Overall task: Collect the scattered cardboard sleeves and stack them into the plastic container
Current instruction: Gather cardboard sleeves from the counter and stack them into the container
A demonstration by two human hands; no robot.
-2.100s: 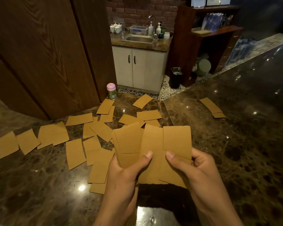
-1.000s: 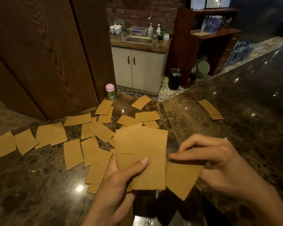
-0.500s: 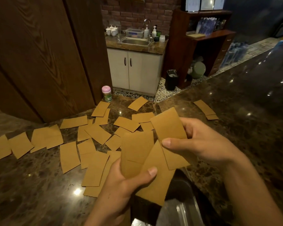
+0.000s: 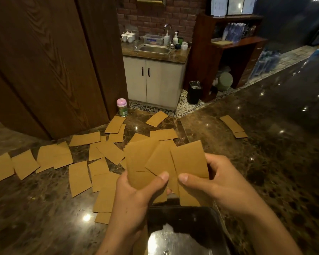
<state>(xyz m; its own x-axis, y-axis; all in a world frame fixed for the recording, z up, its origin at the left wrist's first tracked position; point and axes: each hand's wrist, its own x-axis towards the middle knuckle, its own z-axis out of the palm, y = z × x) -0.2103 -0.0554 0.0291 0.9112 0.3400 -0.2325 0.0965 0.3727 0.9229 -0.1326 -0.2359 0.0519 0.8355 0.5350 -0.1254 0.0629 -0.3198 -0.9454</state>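
Observation:
A fanned bunch of flat brown cardboard sleeves point(image 4: 166, 161) is held upright in both hands above the counter. My left hand point(image 4: 136, 197) grips its lower left part, thumb pressed on the front. My right hand point(image 4: 214, 183) grips the right-hand sleeves, thumb on the front too. Directly below the hands, at the bottom edge of the view, sits the dark plastic container point(image 4: 184, 230) with a shiny inside. Several more sleeves point(image 4: 79, 178) lie scattered flat over the marble counter to the left and behind. Two sleeves point(image 4: 231, 124) lie apart at the right.
The dark marble counter point(image 4: 276, 162) stretches to the right. A small jar with a pink lid point(image 4: 122, 107) stands at the counter's far edge beside a wooden panel wall point(image 4: 44, 61). Beyond are a sink cabinet point(image 4: 155, 78) and a black bin point(image 4: 194, 92) on the floor.
My right hand brought its separate sleeve back down against the bunch, so both hands now hold the fan together. The container has come further into view below.

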